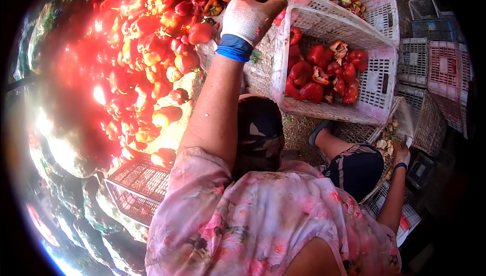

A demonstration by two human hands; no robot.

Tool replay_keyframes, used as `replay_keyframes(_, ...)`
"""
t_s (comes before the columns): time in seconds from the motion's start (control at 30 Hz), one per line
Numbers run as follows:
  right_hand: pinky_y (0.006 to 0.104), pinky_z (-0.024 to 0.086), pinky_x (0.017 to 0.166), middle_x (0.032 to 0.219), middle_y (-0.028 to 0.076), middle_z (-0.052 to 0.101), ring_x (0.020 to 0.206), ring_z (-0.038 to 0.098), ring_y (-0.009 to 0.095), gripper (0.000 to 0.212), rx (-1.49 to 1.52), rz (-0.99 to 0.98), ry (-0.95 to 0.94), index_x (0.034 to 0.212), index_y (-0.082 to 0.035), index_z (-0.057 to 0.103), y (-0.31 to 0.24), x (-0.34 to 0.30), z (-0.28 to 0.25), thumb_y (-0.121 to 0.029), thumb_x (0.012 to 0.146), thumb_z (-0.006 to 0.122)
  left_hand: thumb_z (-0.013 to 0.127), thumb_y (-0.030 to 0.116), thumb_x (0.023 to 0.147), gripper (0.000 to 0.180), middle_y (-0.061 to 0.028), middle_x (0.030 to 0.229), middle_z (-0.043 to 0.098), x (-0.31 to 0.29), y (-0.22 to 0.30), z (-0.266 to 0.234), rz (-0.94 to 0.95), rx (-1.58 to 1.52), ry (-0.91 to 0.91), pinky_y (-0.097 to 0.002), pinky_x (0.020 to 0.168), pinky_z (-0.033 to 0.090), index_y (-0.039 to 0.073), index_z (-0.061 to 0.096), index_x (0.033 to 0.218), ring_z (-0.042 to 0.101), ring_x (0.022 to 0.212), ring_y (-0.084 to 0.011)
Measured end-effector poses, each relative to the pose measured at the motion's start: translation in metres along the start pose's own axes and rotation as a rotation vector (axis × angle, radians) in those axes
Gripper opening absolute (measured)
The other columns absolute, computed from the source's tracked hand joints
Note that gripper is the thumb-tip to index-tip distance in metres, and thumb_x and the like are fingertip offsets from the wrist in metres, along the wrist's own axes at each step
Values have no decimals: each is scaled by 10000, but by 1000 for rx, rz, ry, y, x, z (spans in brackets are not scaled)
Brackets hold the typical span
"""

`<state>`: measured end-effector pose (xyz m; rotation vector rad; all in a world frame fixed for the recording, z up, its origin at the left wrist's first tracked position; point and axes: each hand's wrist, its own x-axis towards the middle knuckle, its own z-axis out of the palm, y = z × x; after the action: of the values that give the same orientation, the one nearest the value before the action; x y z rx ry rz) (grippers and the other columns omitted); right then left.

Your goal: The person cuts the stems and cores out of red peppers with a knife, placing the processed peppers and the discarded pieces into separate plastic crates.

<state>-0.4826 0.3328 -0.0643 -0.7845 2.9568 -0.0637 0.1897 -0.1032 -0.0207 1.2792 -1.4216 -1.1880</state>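
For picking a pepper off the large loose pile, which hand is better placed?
Left hand, most likely: it is at the right edge of the pile of red peppers. The right hand is well off to the far right, by the pale scraps.

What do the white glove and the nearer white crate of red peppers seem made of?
White glove: probably knitted fabric, matte, from its fine, textured surface; any coating is unclear. Nearer white crate: likely moulded plastic, dull and stained, with regular slots through its wall.
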Motion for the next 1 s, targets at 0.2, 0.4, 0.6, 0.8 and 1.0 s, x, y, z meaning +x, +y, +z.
replay_keyframes(0.2, 278, 458, 565, 1145, 71, 658, 676, 573, 137, 486, 415, 14, 14, 1267, -28, 620, -197, -79, -41, -333, 889, 655, 710, 344, 758, 732, -224, 1249, 631, -92, -234, -100, -730, 759, 191, -424, 992, 467, 70, 475, 1395, 610, 1164, -363)
replay_keyframes(0.4, 240, 414, 531, 1093, 53, 654, 570, 464, 82, 467, 625, -150, -61, 1299, -18, 593, -352, -145, -29, -264, 903, 604, 755, 412, 735, 676, -209, 1191, 663, -162, -323, -119, -1070, 937, 124, -439, 952, 487, 94, 553, 1296, 634, 1125, -356)
replay_keyframes(0.6, 234, 412, 519, 963, 49, 658, 568, 480, 82, 492, 580, -208, -208, 1320, 21, 558, -420, -177, 21, -243, 906, 584, 800, 361, 742, 465, -140, 1121, 704, -148, -352, -124, -1192, 916, 101, -429, 940, 501, 139, 687, 1134, 656, 1109, -299)
replay_keyframes(0.8, 232, 412, 499, 922, 52, 652, 530, 476, 88, 494, 631, -129, -281, 1323, 18, 559, -423, -174, 33, -292, 938, 570, 617, 328, 874, 298, -236, 1014, 671, -154, -363, -111, -760, 802, 260, -492, 834, 508, 45, 665, 952, 646, 972, -410)
replay_keyframes(1.0, 242, 407, 451, 891, 63, 646, 514, 494, 95, 480, 795, -31, -362, 1305, 3, 572, -426, -165, 41, -330, 960, 564, 651, 295, 833, 242, -220, 1011, 668, -126, -372, -36, -627, 855, -48, -512, 833, 504, 103, 629, 979, 644, 962, -422)
